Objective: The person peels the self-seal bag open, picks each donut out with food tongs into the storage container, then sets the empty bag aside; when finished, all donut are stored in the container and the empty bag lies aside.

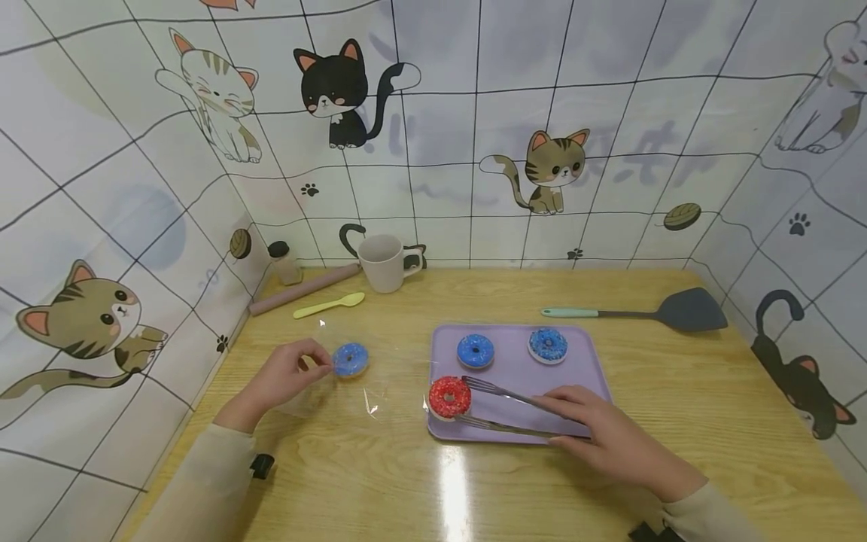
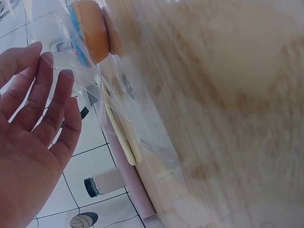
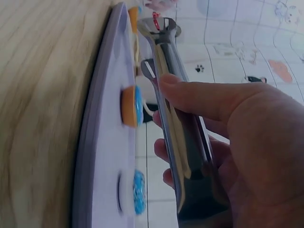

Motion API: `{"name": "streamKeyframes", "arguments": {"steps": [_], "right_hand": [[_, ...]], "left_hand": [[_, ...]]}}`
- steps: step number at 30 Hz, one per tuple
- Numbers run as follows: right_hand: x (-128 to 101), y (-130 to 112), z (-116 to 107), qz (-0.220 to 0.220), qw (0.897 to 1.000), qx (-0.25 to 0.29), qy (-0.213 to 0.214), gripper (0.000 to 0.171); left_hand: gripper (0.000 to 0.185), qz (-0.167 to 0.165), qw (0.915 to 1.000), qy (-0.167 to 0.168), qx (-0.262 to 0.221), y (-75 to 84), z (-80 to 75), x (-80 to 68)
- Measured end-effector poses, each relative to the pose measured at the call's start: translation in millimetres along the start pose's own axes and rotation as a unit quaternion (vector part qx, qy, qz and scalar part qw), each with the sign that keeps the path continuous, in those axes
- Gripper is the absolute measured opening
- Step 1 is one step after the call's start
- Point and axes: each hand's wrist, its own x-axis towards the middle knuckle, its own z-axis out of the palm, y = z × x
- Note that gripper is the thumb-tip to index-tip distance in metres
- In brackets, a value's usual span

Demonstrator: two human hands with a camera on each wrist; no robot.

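In the head view my left hand [image 1: 287, 373] pinches the edge of a clear plastic bag [image 1: 372, 405] at the left of the table. A blue-iced donut [image 1: 357, 367] lies within the bag's film, right by the fingertips. My right hand [image 1: 599, 430] holds metal tongs [image 1: 503, 392], whose ends grip a red-iced donut [image 1: 439, 405]. That donut overlaps the left edge of a lilac tray [image 1: 504, 350] in this view. On the tray sit a plain blue donut [image 1: 476, 363] and a blue sprinkled donut [image 1: 549, 356].
At the back left stand a shaker jar [image 1: 287, 269] and a mug [image 1: 384, 267], with a rolling pin [image 1: 308, 290] and a yellow spoon [image 1: 328, 306]. A spatula [image 1: 687, 310] lies behind the tray at right. A cat-print sheet [image 1: 440, 128] encloses the table.
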Motion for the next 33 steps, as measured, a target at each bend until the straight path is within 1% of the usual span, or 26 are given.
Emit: {"name": "streamKeyframes", "arguments": {"steps": [3, 6, 9, 12, 14, 17, 23, 26, 33], "right_hand": [[-7.8, 7.7, -9.3, 0.025, 0.999, 0.025, -0.008, 0.057], [-13.3, 14.9, -21.5, 0.042, 0.998, 0.035, -0.010, 0.059], [-20.1, 21.9, -32.9, 0.045, 0.999, 0.024, -0.002, 0.061], [-28.6, 28.7, -40.8, 0.046, 0.999, 0.020, 0.011, 0.061], [-34.7, 33.6, -44.2, 0.045, 0.999, 0.021, 0.019, 0.061], [-44.2, 42.3, -48.3, 0.048, 0.998, 0.018, 0.024, 0.061], [-62.6, 58.9, -53.8, 0.066, 0.997, 0.015, 0.027, 0.061], [-70.2, 65.9, -56.8, 0.076, 0.996, 0.018, 0.030, 0.061], [-85.3, 82.0, -61.9, 0.086, 0.996, 0.000, 0.038, 0.063]], "left_hand": [[0.007, -0.002, 1.0000, -0.001, 0.000, 0.2, 0.1, 0.0], [0.009, -0.001, 1.0000, 0.000, 0.001, 0.7, -0.6, 0.4], [0.013, -0.001, 1.0000, 0.000, 0.001, -0.1, -0.8, 0.2], [0.010, -0.004, 1.0000, 0.001, 0.002, -1.7, -0.4, -0.2], [0.007, -0.010, 0.9999, 0.001, 0.003, -2.6, 0.3, -0.6], [0.004, -0.009, 0.9999, 0.002, 0.005, -2.9, 1.1, -1.2], [0.010, -0.017, 0.9998, 0.005, 0.011, -2.6, 4.0, -2.7], [0.009, -0.014, 0.9998, 0.002, 0.011, -2.3, 4.7, -2.1], [0.006, -0.016, 0.9998, 0.003, 0.013, -1.8, 5.0, -0.7]]}}
